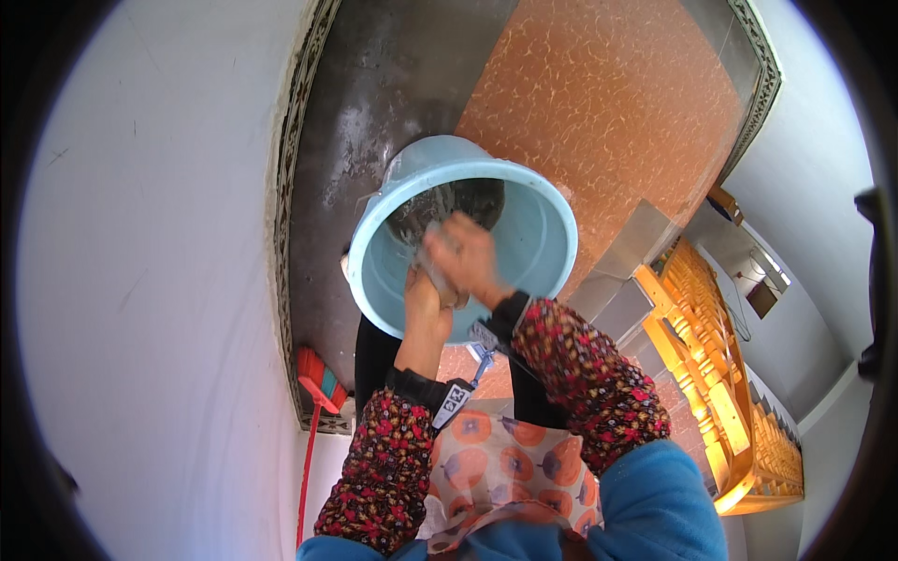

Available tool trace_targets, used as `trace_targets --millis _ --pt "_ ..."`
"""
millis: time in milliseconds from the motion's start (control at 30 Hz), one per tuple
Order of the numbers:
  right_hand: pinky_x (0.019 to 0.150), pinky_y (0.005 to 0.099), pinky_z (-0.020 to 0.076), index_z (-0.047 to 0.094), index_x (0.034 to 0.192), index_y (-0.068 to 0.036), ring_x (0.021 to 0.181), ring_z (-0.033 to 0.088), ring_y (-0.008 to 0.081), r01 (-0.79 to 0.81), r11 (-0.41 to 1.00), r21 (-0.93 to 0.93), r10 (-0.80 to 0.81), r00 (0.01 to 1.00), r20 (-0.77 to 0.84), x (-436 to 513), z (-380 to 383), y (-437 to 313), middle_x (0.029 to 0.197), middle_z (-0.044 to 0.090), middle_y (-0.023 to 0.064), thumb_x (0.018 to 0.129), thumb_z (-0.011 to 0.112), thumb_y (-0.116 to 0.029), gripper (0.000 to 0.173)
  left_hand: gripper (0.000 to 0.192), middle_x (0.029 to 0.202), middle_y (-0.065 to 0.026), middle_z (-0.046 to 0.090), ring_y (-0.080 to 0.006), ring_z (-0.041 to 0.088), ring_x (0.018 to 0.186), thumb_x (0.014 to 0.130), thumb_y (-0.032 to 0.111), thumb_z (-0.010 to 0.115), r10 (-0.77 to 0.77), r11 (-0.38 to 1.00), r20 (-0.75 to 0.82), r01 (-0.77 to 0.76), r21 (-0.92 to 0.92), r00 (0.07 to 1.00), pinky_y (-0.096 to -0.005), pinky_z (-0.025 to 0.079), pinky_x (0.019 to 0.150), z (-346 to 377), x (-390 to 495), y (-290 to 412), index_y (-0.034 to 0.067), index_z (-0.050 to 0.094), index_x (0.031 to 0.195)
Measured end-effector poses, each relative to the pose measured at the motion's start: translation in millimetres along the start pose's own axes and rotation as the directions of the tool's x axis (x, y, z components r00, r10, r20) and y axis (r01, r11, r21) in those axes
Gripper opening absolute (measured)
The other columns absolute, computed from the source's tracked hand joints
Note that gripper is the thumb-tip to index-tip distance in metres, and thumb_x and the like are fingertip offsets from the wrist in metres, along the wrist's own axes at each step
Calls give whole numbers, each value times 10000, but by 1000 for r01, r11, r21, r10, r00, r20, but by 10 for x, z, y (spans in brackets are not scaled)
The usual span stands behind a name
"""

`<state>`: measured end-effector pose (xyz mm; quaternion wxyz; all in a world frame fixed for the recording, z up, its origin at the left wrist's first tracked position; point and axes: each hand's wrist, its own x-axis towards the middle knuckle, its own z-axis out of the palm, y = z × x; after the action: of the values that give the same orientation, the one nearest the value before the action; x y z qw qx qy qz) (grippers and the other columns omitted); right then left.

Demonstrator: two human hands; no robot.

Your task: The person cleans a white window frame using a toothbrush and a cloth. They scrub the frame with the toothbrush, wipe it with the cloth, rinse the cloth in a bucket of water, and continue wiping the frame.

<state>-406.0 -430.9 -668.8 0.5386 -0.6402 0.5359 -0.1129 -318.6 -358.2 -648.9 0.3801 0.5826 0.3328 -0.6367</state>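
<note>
A light blue plastic bucket stands tilted in front of me between my legs, with dark, murky water inside. Both hands are over its mouth. My left hand grips the lower part of a wet greyish cloth, which is bunched and twisted. Around the upper part of that cloth is my right hand, blurred by motion. Much of the cloth is hidden by the fingers.
A red-handled broom leans along the white wall at left. Orange patterned flooring and wet-looking grey floor lie beyond the bucket. To the right runs a wooden stair balustrade. A small blue object shows below the bucket.
</note>
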Motion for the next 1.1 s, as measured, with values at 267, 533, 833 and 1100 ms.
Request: trace_targets --millis 267,533,833,1100 --pt "703 471 500 586 926 -85 842 613 407 -28 999 34 33 986 -160 -279 97 -291 971 584 188 869 653 -359 288 300 1155 -68 591 -204 609 1052 975 184 515 -25 995 10 26 -92 1000 -357 529 873 -40 27 10 89 502 1259" --pt "704 465 499 641 873 -67 841 625 373 -18 947 -320 22 1000 7 293 -116 610 871 617 154 916 604 -308 248 431 1310 -91 511 -185 528 1161 1007 181 489 279 953 102 -289 95 955 -344 441 994 105 -48 75 93 408 1421" --pt "850 466 494 613 1149 -106 998 608 397 -148 743 -653 194 981 -1 469 402 1434 1098 619 196 853 664 -237 328 627 1599 -70 109 -385 228 1407 1023 283 495 154 959 -102 -124 257 983 -576 299 1074 -64 -69 64 347 148 1542" --pt "666 414 470 568 874 -49 749 579 316 -43 988 150 6 971 239 -419 -161 -66 796 549 129 801 746 -255 282 682 1276 -86 513 -231 572 1037 958 492 556 101 992 11 -102 81 995 -439 526 791 -47 39 112 270 221 1509"
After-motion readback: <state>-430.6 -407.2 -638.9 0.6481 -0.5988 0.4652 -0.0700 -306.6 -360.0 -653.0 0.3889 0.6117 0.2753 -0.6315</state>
